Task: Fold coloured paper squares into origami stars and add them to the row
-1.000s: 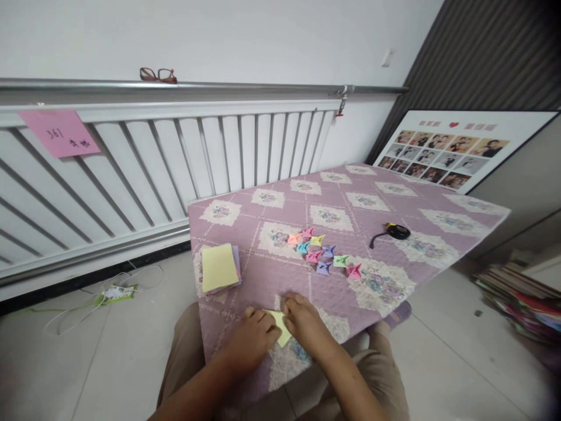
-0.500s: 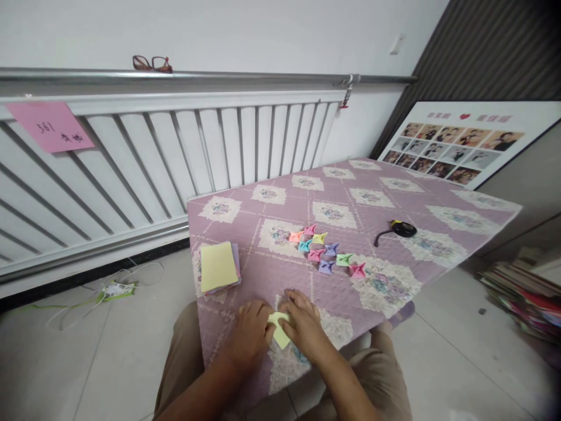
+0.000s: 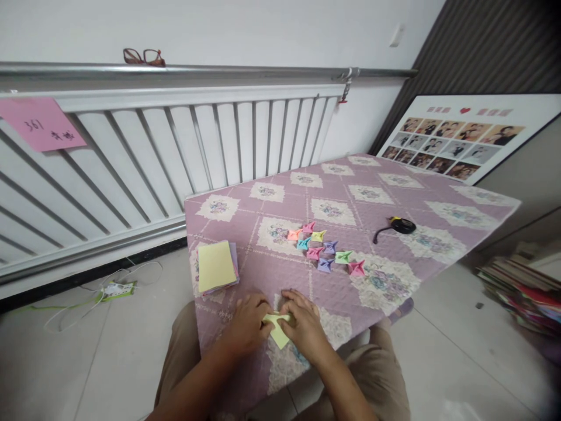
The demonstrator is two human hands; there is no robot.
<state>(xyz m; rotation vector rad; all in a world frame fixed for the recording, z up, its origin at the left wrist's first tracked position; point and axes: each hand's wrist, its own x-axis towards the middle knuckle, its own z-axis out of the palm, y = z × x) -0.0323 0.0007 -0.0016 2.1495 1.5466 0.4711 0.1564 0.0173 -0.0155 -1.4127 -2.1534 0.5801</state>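
Note:
A small pale yellow folded paper (image 3: 279,335) lies near the front edge of the table, its lower corner pointing toward me. My left hand (image 3: 250,324) grips its left side, thumb on top. On the right side, my right hand (image 3: 302,321) holds it the same way, fingers bent around the upper edge. Part of the paper is hidden under the fingers. Beyond the hands stand several small folded paper pieces (image 3: 325,265) in pink, orange, teal, yellow, purple and green. To the left rests a stack of coloured paper sheets (image 3: 216,266) with a yellow sheet on top.
A purple flowered cloth covers the table (image 3: 280,204). A black tape measure (image 3: 402,225) with a strap lies at the right. Behind is a white radiator (image 3: 219,143) with glasses (image 3: 144,57) on its pipe. A photo board (image 3: 464,134) leans at the far right.
Both hands keep hold of the yellow paper, with only slight finger movement along its upper edge. The camera view has shifted a little.

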